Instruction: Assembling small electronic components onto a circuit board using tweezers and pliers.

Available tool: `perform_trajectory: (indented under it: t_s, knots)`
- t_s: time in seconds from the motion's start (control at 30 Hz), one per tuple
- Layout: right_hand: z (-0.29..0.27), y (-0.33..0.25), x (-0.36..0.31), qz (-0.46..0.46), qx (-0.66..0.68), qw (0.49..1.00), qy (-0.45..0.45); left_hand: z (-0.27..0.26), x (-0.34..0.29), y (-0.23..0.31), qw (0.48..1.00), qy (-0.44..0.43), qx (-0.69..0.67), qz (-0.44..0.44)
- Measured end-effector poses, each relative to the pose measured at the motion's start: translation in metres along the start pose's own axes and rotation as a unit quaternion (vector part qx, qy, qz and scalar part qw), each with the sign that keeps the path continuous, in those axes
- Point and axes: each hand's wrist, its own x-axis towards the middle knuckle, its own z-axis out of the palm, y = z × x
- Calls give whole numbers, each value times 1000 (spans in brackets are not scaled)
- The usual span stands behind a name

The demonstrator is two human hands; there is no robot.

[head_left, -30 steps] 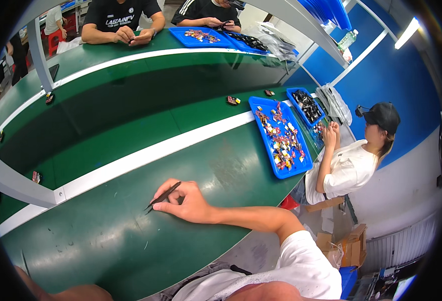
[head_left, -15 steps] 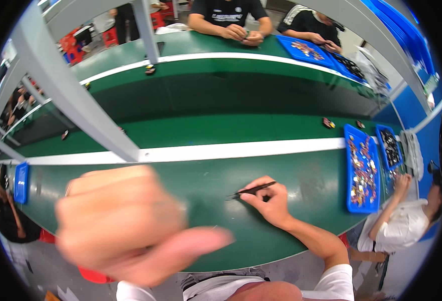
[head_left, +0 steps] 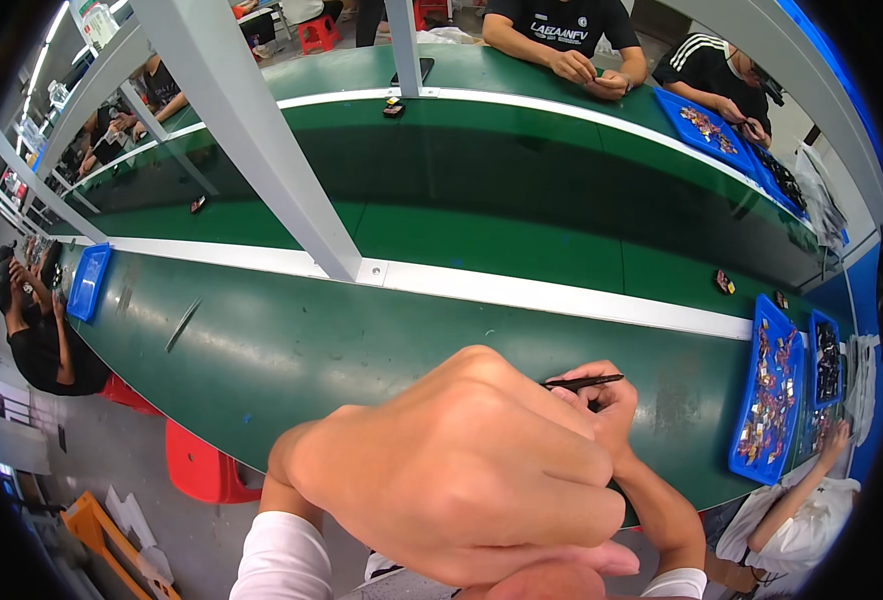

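My left hand (head_left: pixel 461 465) is close to the camera, its back toward me and its fingers curled. Its fingertips, and anything in them, are hidden. Partly behind it, over the green tabletop (head_left: pixel 301 370), my right hand (head_left: pixel 613 405) pinches black tweezers (head_left: pixel 591 381). Their tips are covered by my left hand.
On the right are a blue tray (head_left: pixel 736 470) of small colourful parts and a smaller blue tray (head_left: pixel 827 400) of black pieces. A grey post (head_left: pixel 261 150) rises beyond the table's white edge. A dark green sunken strip carries small parts (head_left: pixel 724 282). Co-workers sit opposite and at both sides.
The view has swung left, so the table and trays appear shifted right. My left hand has moved across to the right and now overlaps my right hand, which still holds the tweezers.
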Motion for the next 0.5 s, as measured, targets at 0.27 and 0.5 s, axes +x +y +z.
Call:
perform_trajectory:
  t_s: [0.27, 0.5]
  knots:
    - [2, -4, -2, 3, -1, 1000, 8, 4, -3, -4, 999, 19, -9, 39]
    - [3, -7, -3, 16, -10, 1000, 1, 5, -6, 0, 999, 20, -42, -4]
